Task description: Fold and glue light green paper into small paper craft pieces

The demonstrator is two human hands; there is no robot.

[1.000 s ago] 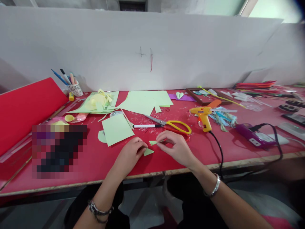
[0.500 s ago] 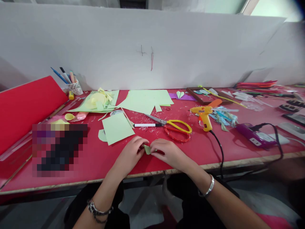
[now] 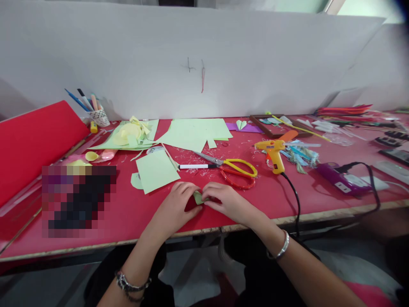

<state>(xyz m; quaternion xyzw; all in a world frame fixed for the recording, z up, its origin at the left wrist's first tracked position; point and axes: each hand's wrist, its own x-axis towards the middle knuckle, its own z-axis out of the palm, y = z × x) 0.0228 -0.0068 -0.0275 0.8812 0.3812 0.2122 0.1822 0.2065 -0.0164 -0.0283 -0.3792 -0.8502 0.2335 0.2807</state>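
Between my two hands, near the front edge of the table, is a small piece of green paper [image 3: 198,198], partly hidden by fingers. My left hand [image 3: 179,203] is closed around its left side, thumb below and fingers above. On the other side my right hand [image 3: 225,201] pinches the paper's right end. Just beyond my left hand lies a light green paper sheet [image 3: 157,171], with a white marker [image 3: 194,166] to its right. Scissors [image 3: 234,168] with yellow and red handles rest behind my right hand.
A yellow glue gun [image 3: 275,155] stands at right, its black cord running over the front edge. Farther right is a purple power strip [image 3: 343,181]. Large green paper [image 3: 198,132] lies at the back. A pen cup [image 3: 99,116] and red board [image 3: 35,140] are at left.
My left thumb has moved right, beneath the green paper. Both hands have drawn closer together, and the paper has tilted slightly. The other things stay where they were.
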